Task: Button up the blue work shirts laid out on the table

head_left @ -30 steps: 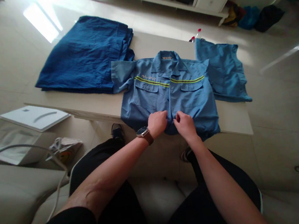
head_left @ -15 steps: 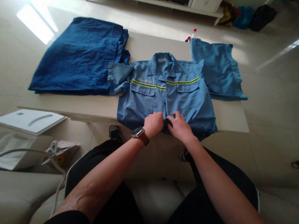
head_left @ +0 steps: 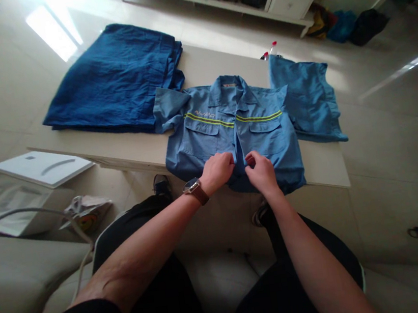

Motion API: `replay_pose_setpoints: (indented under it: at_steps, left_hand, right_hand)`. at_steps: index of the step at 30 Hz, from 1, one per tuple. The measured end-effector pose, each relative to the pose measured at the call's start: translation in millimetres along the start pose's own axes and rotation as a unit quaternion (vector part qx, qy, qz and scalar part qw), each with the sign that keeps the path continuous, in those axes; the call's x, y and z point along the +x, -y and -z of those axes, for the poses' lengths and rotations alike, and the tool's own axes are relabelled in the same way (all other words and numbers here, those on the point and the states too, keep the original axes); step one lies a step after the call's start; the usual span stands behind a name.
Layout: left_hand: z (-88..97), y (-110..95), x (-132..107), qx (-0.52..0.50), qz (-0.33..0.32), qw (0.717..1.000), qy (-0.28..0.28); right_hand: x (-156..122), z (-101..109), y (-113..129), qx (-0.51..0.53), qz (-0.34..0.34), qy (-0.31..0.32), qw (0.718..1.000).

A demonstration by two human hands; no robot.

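A blue short-sleeved work shirt [head_left: 206, 139] with yellow-striped chest bands lies face up, collar away from me, its lower part hanging over the table's near edge. My left hand [head_left: 218, 169], below a watch with a brown strap, is closed on one front edge of the shirt near the bottom. Opposite it, my right hand [head_left: 262, 171] pinches the other front edge between thumb and fingers. A narrow gap shows between the two front edges there. The cloth inside each grip is mostly hidden.
The shirt rests on a cream table [head_left: 323, 162]. Dark blue folded cloth [head_left: 114, 81] lies at the left, and a lighter blue folded garment [head_left: 311, 97] at the right. Red-capped bottles [head_left: 274, 49] stand behind. A white box [head_left: 43, 168] is left of the table.
My hands have moved apart, the right one shifting rightward and the left slightly right. The shirt's front edges, close together before, now show a gap between them.
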State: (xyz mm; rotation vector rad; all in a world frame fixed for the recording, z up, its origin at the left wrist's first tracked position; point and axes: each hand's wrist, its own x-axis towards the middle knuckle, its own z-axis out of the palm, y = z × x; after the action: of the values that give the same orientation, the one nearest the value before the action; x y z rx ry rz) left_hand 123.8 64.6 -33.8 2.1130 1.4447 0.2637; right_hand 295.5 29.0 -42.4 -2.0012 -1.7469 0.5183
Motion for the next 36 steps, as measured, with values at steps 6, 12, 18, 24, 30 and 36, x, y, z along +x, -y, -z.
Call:
replay_pose_setpoints:
  at_steps: [6,12,18,24,30,36]
  left_hand:
    - [2.3,-3.7,4.1,-0.084,-0.03,0.994,-0.058]
    - [3.5,-6.9,4.5,-0.143,-0.06,0.984,-0.088]
    - [2.5,-5.7,5.7,-0.184,-0.085,0.975,-0.089]
    - [2.2,-3.2,6.8,-0.191,-0.101,0.971,-0.099]
    - [2.6,-2.7,7.0,-0.201,-0.091,0.971,-0.093]
    - [5.5,-8.3,4.0,-0.29,-0.066,0.951,-0.082]
  right_hand:
    - [8.1,7.3,-1.7,0.251,-0.022,-0.024,0.967]
    - [9.3,5.9,-0.6,0.385,-0.047,0.013,0.922]
    - [7.7,4.1,1.5,0.353,-0.039,0.008,0.935]
    - [4.2,4.3,6.4,0.327,0.008,-0.009,0.945]
    - [4.7,1.9,4.8,0.292,0.016,-0.006,0.956]
    - [3.2,1.3,4.1,0.32,0.016,-0.015,0.947]
